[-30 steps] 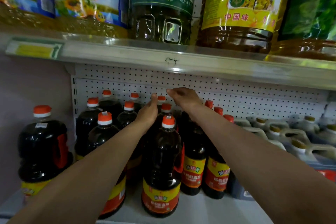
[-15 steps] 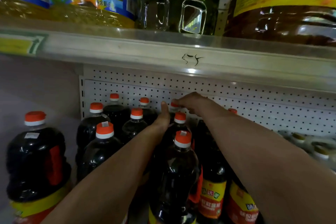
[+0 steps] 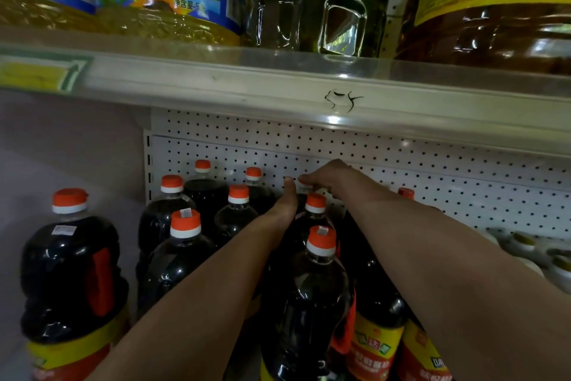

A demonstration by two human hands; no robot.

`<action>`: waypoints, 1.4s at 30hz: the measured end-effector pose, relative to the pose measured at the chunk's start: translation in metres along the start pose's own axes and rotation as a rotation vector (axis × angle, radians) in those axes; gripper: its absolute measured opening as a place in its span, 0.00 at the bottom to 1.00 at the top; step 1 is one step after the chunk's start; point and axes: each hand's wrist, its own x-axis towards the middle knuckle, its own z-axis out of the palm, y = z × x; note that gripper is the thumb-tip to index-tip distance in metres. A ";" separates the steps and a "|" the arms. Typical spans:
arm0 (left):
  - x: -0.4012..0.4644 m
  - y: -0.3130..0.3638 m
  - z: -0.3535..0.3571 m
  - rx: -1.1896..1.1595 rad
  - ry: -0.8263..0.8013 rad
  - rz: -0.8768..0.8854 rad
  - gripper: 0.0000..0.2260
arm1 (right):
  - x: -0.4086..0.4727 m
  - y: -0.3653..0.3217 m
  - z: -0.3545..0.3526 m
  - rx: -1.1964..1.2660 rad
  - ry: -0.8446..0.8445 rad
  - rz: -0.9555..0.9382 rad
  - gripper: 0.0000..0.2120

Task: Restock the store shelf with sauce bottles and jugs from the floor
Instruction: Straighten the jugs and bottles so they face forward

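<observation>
Reaching deep under the upper shelf (image 3: 278,93), we stretch both bare arms to the back of the lower shelf, where dark sauce bottles (image 3: 182,260) with orange caps stand in rows against the perforated back panel (image 3: 432,170). Our right hand (image 3: 329,176) curls its fingers over the cap of the rearmost bottle (image 3: 304,186) in the middle row, gripping it right at the panel. Our left hand (image 3: 285,206) lies flat along that bottle's left side, fingers straight, thumb up beside the cap. A larger sauce jug (image 3: 69,275) with a red handle stands at the shelf's left edge; pale jugs (image 3: 525,244) sit blurred toward the right edge. Big oil jugs (image 3: 315,3) line the upper shelf's front edge above us
</observation>
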 end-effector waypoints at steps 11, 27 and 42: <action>0.000 0.002 -0.007 0.065 -0.034 0.016 0.37 | -0.014 -0.006 -0.006 -0.366 0.040 -0.005 0.34; 0.000 0.000 -0.005 0.050 -0.084 0.025 0.37 | -0.013 0.003 -0.003 -0.065 0.137 0.005 0.35; -0.056 0.018 0.004 -0.193 0.042 0.027 0.41 | -0.139 0.028 -0.032 0.047 0.546 -0.397 0.23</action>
